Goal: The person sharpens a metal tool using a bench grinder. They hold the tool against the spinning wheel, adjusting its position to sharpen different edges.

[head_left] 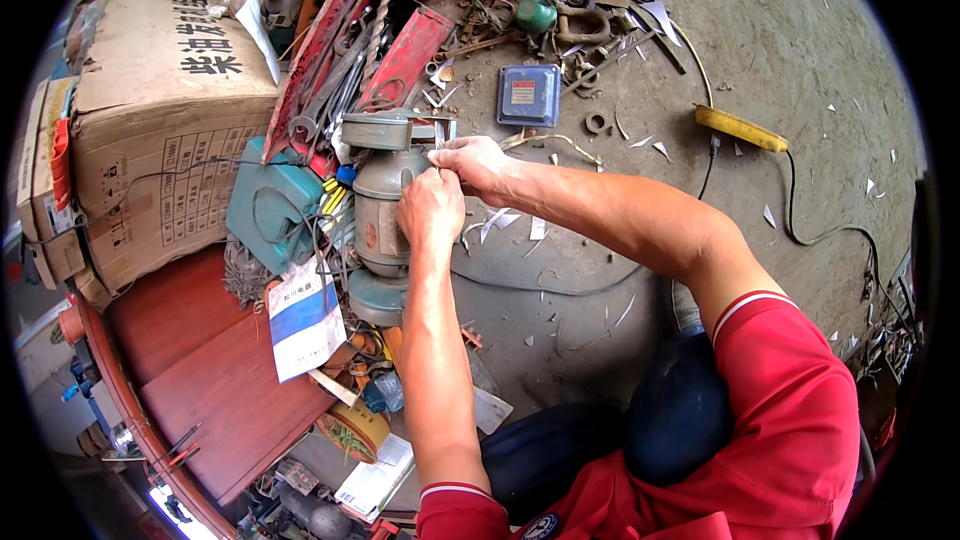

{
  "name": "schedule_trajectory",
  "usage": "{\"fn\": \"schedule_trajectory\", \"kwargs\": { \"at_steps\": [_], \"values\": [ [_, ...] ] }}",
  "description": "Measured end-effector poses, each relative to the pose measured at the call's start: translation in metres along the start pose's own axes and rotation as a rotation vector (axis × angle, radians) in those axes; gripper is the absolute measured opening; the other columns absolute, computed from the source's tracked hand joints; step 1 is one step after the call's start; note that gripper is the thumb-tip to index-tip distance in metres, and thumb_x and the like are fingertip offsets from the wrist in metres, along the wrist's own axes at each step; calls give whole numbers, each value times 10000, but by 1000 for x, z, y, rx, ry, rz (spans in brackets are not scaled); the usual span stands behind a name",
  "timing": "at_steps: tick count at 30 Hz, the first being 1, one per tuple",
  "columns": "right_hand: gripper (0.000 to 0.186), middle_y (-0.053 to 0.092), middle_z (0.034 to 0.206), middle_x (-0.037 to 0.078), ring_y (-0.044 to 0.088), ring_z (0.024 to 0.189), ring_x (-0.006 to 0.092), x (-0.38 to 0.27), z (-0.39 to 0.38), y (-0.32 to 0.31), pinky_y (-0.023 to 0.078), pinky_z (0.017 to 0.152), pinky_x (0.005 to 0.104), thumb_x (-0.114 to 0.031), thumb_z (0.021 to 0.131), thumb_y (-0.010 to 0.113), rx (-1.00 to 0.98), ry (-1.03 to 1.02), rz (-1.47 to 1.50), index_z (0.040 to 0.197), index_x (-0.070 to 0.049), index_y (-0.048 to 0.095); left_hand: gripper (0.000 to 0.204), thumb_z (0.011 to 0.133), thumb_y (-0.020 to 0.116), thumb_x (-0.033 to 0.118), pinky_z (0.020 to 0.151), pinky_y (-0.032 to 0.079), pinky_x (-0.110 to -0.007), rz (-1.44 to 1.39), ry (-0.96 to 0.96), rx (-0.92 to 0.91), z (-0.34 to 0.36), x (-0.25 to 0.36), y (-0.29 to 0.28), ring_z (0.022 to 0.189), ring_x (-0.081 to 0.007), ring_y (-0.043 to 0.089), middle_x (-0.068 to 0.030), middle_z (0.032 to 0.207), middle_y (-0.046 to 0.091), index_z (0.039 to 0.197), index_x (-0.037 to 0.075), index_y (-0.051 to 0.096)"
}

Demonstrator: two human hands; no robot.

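A grey-green bench grinder stands on the floor in front of me, with a rounded housing at each end. My left hand is closed against the right side of its motor body, near the far end. Just beyond it, my right hand is closed in a pinch, its fingertips meeting the left hand's. A narrow metal strip rises beside the right fingertips, by the far wheel housing. What either hand pinches is hidden by the fingers.
A blue square box lies beyond my hands. Red tool trays, a teal case and a big cardboard box crowd the left. A yellow power strip with black cable is at right. Paper scraps litter the floor.
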State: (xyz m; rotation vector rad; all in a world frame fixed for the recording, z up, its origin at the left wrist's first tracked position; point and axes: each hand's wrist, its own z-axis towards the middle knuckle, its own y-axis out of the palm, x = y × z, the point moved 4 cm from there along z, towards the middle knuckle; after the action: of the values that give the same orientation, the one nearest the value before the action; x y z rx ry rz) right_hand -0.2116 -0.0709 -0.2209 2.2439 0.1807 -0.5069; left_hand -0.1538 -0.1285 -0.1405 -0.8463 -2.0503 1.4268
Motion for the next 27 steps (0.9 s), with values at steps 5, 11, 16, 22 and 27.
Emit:
{"fn": "schedule_trajectory", "kwargs": {
  "at_steps": [5,11,16,22,27],
  "values": [
    [254,700,994,108,683,850,203,4,-2,0,585,757,354,-157,964,683,-16,-27,-17,1117,46,677,462,989,417,328,839,506,-580,-33,-1,17,-4,-3,3,920,-484,669,-276,944,708,920,-20,712],
    [275,702,991,119,687,868,199,6,-6,1,591,757,359,-165,965,684,9,-60,-94,1127,57,676,442,987,428,327,819,494,-592,-82,-10,51,-12,-6,5,900,-496,658,-283,922,699,907,-5,710],
    [381,704,1029,143,699,886,214,8,-9,1,596,775,359,-166,956,694,6,-75,-96,1236,85,630,442,981,438,330,811,485,-592,-105,-2,72,-17,-8,5,892,-504,648,-289,916,690,890,-13,702],
    [439,703,1054,152,701,882,219,9,-16,2,597,774,359,-160,946,706,13,-74,-120,1286,96,597,424,977,454,324,795,480,-591,-138,-2,104,-25,-11,8,874,-506,640,-286,901,683,866,-9,692],
    [459,703,1065,157,700,891,217,9,-22,3,595,777,353,-158,938,717,19,-79,-159,1296,100,589,409,970,468,304,764,463,-589,-199,34,151,-31,-12,9,849,-515,626,-301,859,660,833,-23,670]
  ]
}}
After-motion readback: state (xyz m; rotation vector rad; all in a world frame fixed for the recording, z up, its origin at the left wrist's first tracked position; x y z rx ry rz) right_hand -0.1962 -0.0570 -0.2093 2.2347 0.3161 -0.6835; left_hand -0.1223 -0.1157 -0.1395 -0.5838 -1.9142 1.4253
